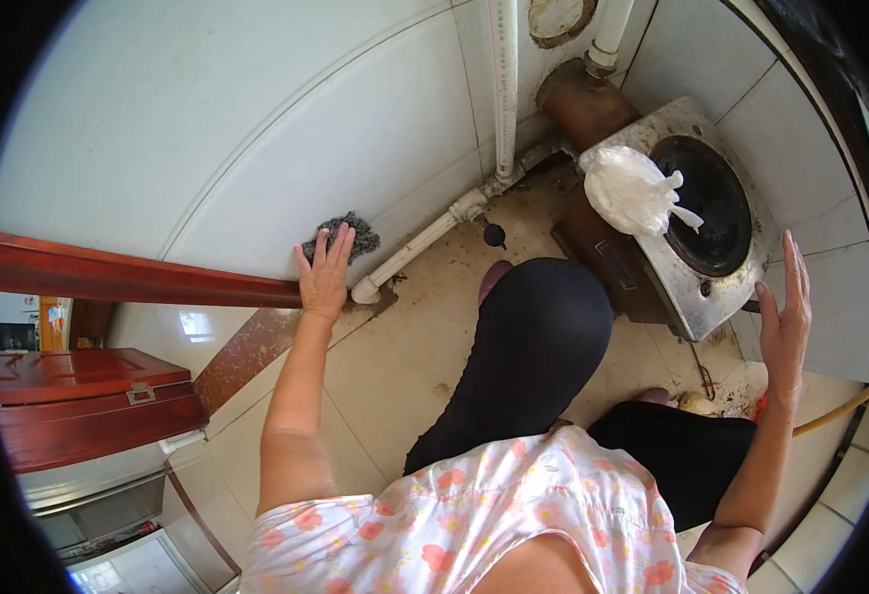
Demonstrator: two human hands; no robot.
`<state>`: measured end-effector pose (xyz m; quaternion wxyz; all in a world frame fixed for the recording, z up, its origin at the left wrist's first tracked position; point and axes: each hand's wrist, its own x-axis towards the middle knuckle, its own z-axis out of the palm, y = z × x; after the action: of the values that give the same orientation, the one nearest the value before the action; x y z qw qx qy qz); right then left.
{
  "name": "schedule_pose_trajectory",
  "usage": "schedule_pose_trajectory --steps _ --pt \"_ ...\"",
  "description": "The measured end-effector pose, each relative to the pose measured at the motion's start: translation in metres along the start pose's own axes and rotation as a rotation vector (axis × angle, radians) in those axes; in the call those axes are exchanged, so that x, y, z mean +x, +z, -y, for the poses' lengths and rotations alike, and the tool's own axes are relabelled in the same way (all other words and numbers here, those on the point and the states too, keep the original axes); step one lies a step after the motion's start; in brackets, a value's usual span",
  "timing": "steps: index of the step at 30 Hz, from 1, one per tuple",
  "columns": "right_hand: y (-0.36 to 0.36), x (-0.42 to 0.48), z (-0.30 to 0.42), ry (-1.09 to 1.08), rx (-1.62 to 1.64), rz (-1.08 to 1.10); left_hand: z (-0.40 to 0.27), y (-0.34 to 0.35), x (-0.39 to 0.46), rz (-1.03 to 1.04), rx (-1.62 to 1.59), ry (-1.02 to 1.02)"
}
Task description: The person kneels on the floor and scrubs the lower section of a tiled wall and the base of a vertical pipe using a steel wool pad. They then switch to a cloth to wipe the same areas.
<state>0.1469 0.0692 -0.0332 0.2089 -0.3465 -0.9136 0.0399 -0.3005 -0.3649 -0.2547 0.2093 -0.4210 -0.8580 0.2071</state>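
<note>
My left hand (325, 276) presses a grey steel wool scrubber (361, 236) flat against the white tiled wall (397, 134), low down beside a dark red door frame (144, 272). The fingertips lie over the scrubber's left part. My right hand (787, 319) is raised with its fingers straight and the thumb apart, and nothing is in it. It is nearest the right edge of an old metal stove (690, 301). A knotted white plastic bag (624, 191) rests on the stove top, partly over the round black cooking plate (724, 215).
A white pipe (423, 249) runs along the wall's foot and joins an upright pipe (505, 89). A rusty flue (586, 104) stands behind the stove. Dirt specks the tiled floor (375, 371). A yellow hose (846, 405) crosses at the right. A dark red door (100, 408) is at the left.
</note>
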Motion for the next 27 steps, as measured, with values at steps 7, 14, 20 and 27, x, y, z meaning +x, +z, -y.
schedule_pose_trajectory --steps 7,14,20,27 --pt "0.0 -0.001 0.012 -0.028 0.003 0.015 -0.026 -0.04 0.071 -0.11 0.108 0.269" --pt "-0.001 0.007 0.022 -0.014 0.017 0.0 -0.105 -0.052 0.19 -0.098 0.036 0.493" --pt "-0.002 0.008 0.014 -0.075 0.015 -0.021 -0.067 -0.039 0.148 0.017 0.214 0.751" --pt "-0.006 0.0 -0.004 -0.05 0.021 -0.03 0.06 0.016 -0.034 0.435 0.319 0.733"
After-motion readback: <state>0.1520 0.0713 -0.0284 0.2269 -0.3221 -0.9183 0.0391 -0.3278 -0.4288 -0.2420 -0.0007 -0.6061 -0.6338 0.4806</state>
